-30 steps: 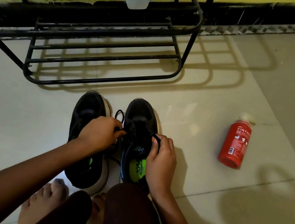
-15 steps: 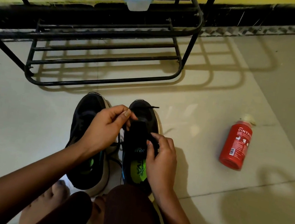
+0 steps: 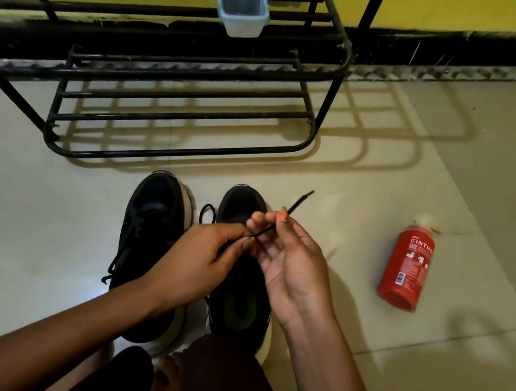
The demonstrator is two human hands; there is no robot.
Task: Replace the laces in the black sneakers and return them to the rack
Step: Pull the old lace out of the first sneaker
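Both hands have risen off the right sneaker since half a second ago, and a black lace [image 3: 295,202] is now drawn out taut between them. At the far edge of the floor [image 3: 15,211] the black metal rack [image 3: 156,154] stands against the wall, its lower tier bare, with a pale plastic tub [image 3: 243,7] on an upper tier. Just in front of the rack, the left sneaker [image 3: 152,230] sits toe toward it, laced, with loose ends trailing off its left side. The left hand [image 3: 197,263] hovers over the gap between the shoes, thumb and forefinger pinching the lace. The right sneaker [image 3: 242,206] stands just beside its partner, a loop of lace showing between the two toes. Above it the right hand [image 3: 290,259] is turned palm up, fingers loosely curled, its fingertips holding the lace, whose tip pokes up and to the right. Well apart, toward the floor's right edge, a red bottle [image 3: 406,266] lies on its side.
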